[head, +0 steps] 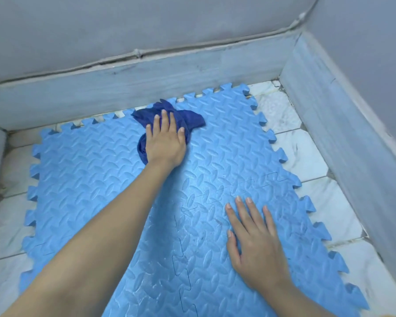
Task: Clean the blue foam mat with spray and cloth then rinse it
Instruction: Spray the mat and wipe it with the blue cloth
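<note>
A blue foam mat (96, 170) made of interlocking puzzle tiles with a leaf-like embossed pattern lies flat on the floor. A dark blue cloth (188, 120) sits bunched on the mat's far part. My left hand (165, 143) lies on top of the cloth with its fingers extended, pressing it onto the mat. My right hand (254, 243) rests flat on the mat's near right part, fingers spread and straight. No spray bottle is in view.
White marble-like floor tiles (306, 156) surround the mat. A grey-blue skirting (146, 88) and grey walls close the corner at the back and right, with a cable running along the skirting's top edge. Another wall edge stands at the left.
</note>
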